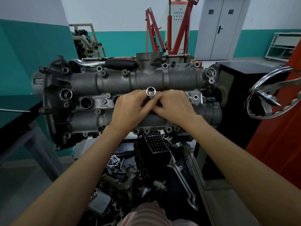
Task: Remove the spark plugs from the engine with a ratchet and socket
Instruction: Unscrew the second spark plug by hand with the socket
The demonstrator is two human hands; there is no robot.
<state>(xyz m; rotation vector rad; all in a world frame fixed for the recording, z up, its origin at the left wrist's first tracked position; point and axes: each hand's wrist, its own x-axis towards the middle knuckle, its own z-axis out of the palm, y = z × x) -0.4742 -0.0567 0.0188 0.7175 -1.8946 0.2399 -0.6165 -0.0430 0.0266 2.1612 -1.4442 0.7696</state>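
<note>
A teal-and-white workshop wall, a grey double door (219,28) at the upper right and a red engine hoist (164,30) at top centre are filling the background behind the engine (130,82), which is sitting across the middle of the frame on its stand. Both hands are meeting at the centre of the cam cover. The left hand (130,106) and the right hand (174,105) are curling their fingers around a chrome socket (151,92) from either side, fingertips touching. The socket is standing nearly upright, its open drive end facing up toward the viewer and its lower end hidden between the fingers, apparently over a plug well. Two open plug wells (86,102) are showing just left of the hands. The ratchet (104,63) is lying lengthwise along the engine's far edge, up and left of the hands, so the left hand looks nearer for reaching it. Whether a spark plug is inside the socket cannot be told.
</note>
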